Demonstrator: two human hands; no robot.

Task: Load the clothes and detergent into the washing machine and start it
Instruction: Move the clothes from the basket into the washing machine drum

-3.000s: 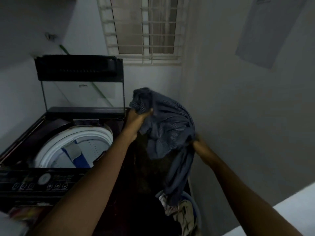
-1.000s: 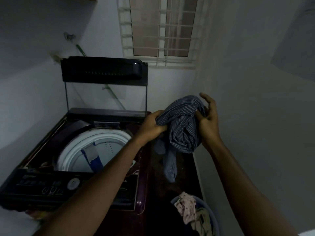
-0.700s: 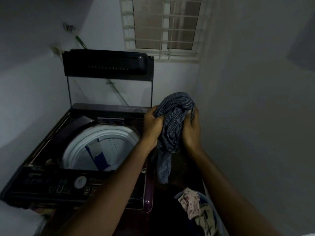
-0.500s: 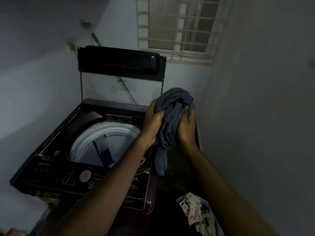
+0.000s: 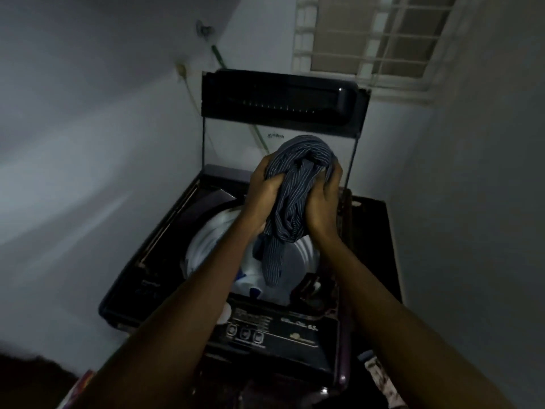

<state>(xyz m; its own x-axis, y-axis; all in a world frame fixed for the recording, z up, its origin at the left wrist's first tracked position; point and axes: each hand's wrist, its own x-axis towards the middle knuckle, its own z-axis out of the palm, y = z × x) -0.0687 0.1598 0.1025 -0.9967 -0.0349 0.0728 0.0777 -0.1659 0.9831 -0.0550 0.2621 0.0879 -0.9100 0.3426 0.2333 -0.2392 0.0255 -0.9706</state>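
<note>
Fingers (image 5: 335, 174) of both our hands are curled tight into the shirt (image 5: 298, 178). The left hand (image 5: 261, 193) grips its 9 o'clock side and the right hand (image 5: 323, 205) its 3 o'clock side, with the cloth balled between the palms.

What has changed is where that ball is. Half a second ago we held it at 3 o'clock of the drum, beside the right edge of the washer (image 5: 165, 231). Now it hangs over the white drum (image 5: 203, 240), and the loose tail at the ball's 6 o'clock dangles across the opening. Three seconds back the shirt hung long and spread, so we have gathered it up and carried it across.

The lid (image 5: 283, 104) stands up at 12 o'clock, out of the way, with the window (image 5: 368, 39) at 1 o'clock above it. The panel (image 5: 265, 329) lies at 6 o'clock between our forearms, with neither hand on it.

We judge the shirt ready to drop: loosening both grips should let it fall in tail first. Something blue and white already lies in the drum. More clothes (image 5: 382, 382) wait at 5 o'clock, at the frame's edge, so loading is not over. We see no detergent, and starting comes last.
</note>
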